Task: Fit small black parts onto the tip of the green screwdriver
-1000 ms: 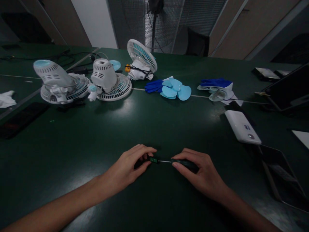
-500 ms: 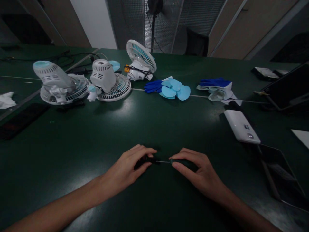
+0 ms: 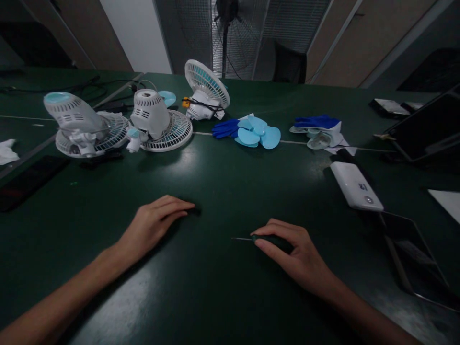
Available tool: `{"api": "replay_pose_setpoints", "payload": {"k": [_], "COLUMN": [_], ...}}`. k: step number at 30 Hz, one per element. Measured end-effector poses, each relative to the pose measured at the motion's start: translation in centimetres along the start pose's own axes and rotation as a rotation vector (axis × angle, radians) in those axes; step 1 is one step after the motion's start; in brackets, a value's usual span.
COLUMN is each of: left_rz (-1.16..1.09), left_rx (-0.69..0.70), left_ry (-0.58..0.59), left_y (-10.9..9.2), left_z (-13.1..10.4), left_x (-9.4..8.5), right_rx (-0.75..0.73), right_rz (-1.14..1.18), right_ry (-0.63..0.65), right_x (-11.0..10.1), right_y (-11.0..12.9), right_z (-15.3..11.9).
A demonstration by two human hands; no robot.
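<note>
My right hand (image 3: 291, 244) is closed around a screwdriver (image 3: 273, 241), its dark handle under the palm and its thin shaft pointing left, just above or on the dark green table (image 3: 201, 287). Off to the left, my left hand (image 3: 158, 218) has its fingers together, tips on a small black piece (image 3: 196, 210). What kind of piece this is I cannot make out, as the fingers cover part of it.
White fan units (image 3: 151, 112) lie at the back left, another fan (image 3: 206, 93) behind them. Light blue fan blades (image 3: 259, 132) rest beside a blue glove (image 3: 225, 128). More gloves (image 3: 318, 127), a white device (image 3: 355, 186) and a dark tablet-like object (image 3: 417, 254) are on the right.
My left hand has moved away from the screwdriver tip, left and farther across the table, taking the small black piece with it. My right hand stays in place with the screwdriver.
</note>
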State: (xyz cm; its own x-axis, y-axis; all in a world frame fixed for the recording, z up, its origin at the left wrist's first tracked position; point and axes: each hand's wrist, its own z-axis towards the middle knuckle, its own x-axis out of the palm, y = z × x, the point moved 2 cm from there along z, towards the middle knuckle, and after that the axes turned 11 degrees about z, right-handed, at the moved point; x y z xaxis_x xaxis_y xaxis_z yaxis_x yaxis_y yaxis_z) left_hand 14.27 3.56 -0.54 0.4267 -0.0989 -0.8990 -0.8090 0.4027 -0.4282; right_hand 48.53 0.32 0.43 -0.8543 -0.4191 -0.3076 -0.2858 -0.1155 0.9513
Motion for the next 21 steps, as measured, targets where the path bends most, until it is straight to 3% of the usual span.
{"api": "replay_pose_setpoints", "payload": {"k": [5, 9, 13, 21], "left_rz": [0.175, 0.098, 0.032, 0.001], "left_rx": [-0.411, -0.623, -0.732, -0.828], "left_ry": [-0.232, -0.314, -0.359, -0.347], "left_y": [8.8, 13.7, 15.3, 15.6], "left_z": [-2.0, -3.7, -4.0, -4.5], "left_x": [-5.4, -7.7, -8.0, -8.5], "right_rx": [0.002, 0.003, -0.010, -0.013], "right_rz": [-0.014, -0.013, -0.025, -0.047], "right_ry": [-0.004, 0.005, 0.001, 0.010], "right_x": [0.0, 0.0, 0.0, -0.1], "right_y": [0.3, 0.2, -0.2, 0.1], "right_z": [0.0, -0.1, -0.1, -0.2]}}
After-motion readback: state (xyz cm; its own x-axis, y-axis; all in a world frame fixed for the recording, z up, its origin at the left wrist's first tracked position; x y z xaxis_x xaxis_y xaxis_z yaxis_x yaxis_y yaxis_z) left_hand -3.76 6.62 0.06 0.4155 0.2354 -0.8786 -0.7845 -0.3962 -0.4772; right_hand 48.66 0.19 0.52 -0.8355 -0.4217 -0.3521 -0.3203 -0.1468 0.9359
